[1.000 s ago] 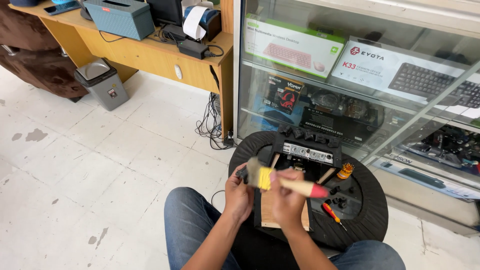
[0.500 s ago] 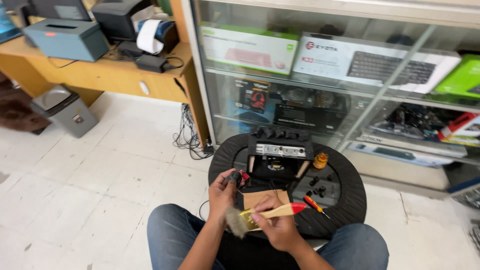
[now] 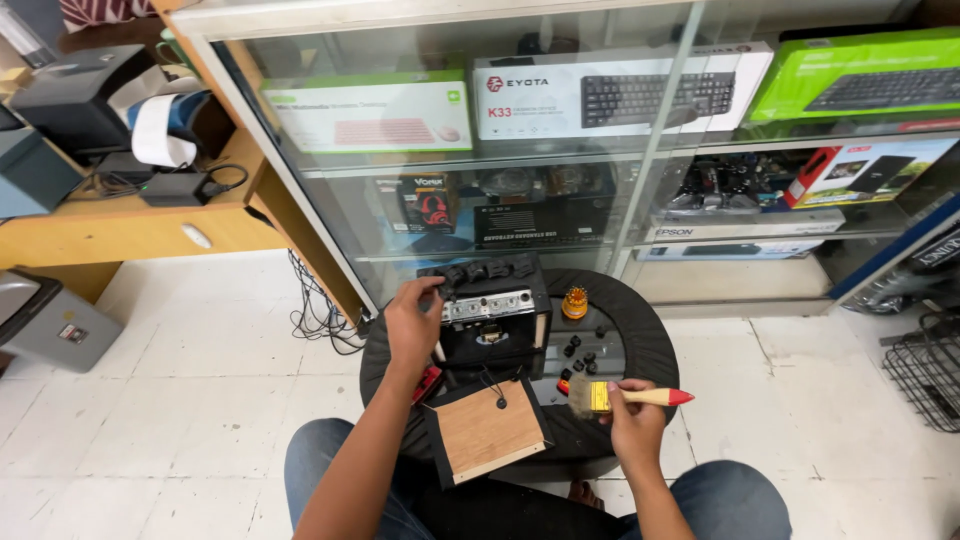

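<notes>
A small black amplifier box with several knobs on top stands on a black round stool in front of me. My left hand grips its upper left corner. My right hand holds a paintbrush with a yellow ferrule and red-tipped wooden handle, bristles pointing left, just right of the box. A wooden back panel with a black frame lies tilted against the stool's near edge, a wire running from it into the box.
An orange-handled tool and several loose black knobs lie on the stool. A glass display case with boxed keyboards stands right behind. A wooden desk with printers, a grey bin and cables are at left; a wire basket at right.
My left hand left the brush and reached forward onto the amplifier's top corner. My right hand moved right with the brush. The camera view swung right toward the display case.
</notes>
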